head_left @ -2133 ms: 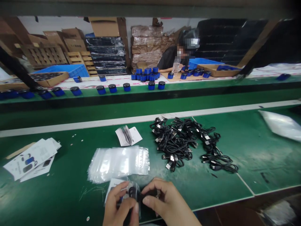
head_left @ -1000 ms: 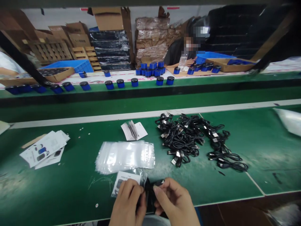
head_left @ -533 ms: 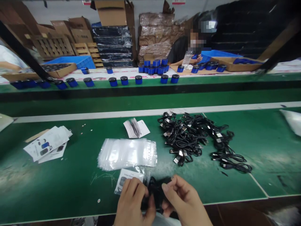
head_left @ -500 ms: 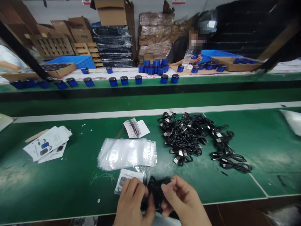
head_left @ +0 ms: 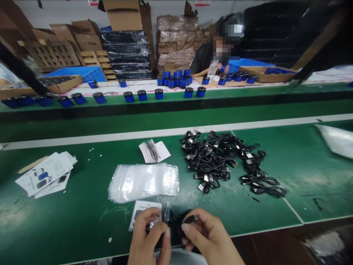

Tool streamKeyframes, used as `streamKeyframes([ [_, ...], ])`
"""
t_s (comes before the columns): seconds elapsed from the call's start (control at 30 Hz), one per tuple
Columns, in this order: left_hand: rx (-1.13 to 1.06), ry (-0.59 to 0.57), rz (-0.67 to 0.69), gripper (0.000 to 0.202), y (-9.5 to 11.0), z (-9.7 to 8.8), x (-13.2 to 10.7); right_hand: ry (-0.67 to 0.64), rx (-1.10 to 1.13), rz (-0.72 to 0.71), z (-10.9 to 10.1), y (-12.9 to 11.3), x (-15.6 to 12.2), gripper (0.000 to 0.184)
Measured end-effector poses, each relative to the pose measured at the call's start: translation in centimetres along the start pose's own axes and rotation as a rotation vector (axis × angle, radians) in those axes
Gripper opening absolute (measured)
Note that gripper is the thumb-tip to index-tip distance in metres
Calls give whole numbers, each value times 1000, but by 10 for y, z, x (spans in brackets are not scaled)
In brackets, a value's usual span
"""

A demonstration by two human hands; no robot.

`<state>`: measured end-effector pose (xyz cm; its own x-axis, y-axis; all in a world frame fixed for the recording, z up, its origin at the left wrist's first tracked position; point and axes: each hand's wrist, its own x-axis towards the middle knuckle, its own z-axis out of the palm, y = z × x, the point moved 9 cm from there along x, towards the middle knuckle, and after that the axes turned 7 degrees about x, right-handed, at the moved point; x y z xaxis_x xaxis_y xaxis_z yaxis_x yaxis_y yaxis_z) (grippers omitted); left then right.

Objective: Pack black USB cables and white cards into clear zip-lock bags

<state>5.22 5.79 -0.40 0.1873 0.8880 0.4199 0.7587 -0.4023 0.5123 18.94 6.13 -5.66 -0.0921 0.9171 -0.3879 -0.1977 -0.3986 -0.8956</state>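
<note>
Near the table's front edge, my right hand (head_left: 208,235) pinches a black USB cable (head_left: 191,219) close to one plug, which points up to the right. Beside it, my left hand (head_left: 150,235) is closed on the same cable, thumb and fingers together; its grip is partly hidden. Dark loops of cable hang between the hands. Partly behind my left hand lies a clear bag with a printed leaflet (head_left: 135,217) in it. Farther back are a stack of clear zip bags (head_left: 143,182) and a fanned pile of folded leaflets (head_left: 150,151).
Bundled black cables (head_left: 208,156) lie heaped right of the bags. Printed sheets (head_left: 45,175) rest at the left, a white plastic bag (head_left: 338,141) at the far right. Blue round containers (head_left: 159,94) line the raised shelf, behind which a person (head_left: 205,59) sits.
My hands have drawn slightly apart, and the plug in my right hand now shows clearly. The view has shifted a little, so the table's things appear farther left.
</note>
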Motion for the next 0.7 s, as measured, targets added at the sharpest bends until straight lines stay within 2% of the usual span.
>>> streamKeyframes([
  [0.07, 3, 16, -9, 20, -1, 1, -3, -37, -215, -125, 6, -14, 0, 8],
  [0.13, 4, 49, -12, 22, -1, 0, -5, -57, -331, -230, 11, -22, -1, 5],
  [0.2, -1, 99, -18, 21, -2, -2, -7, -62, -191, -172, 12, -14, 2, 7],
  [0.3, -8, 184, -27, 20, -5, -6, -11, -89, 170, 13, 15, 10, 6, 30],
  [0.37, -1, 231, -24, 20, -6, -8, -13, -99, 264, 52, 18, 17, 7, 40],
  [0.4, 5, 248, -25, 21, -5, -8, -13, -84, 249, 52, 18, 18, 7, 39],
  [0.5, 0, 285, -25, 23, -2, -9, -14, 18, 31, 8, 11, 10, 7, 20],
  [0.57, -25, 323, -25, 25, 0, -12, -14, 76, -163, -82, 8, -4, 7, 9],
  [0.63, -53, 351, -3, 28, 0, -14, -17, 91, -307, -191, 12, -20, 6, 11],
  [0.7, -72, 330, 20, 30, -2, -12, -22, 80, -390, -272, 18, -28, 5, 14],
])
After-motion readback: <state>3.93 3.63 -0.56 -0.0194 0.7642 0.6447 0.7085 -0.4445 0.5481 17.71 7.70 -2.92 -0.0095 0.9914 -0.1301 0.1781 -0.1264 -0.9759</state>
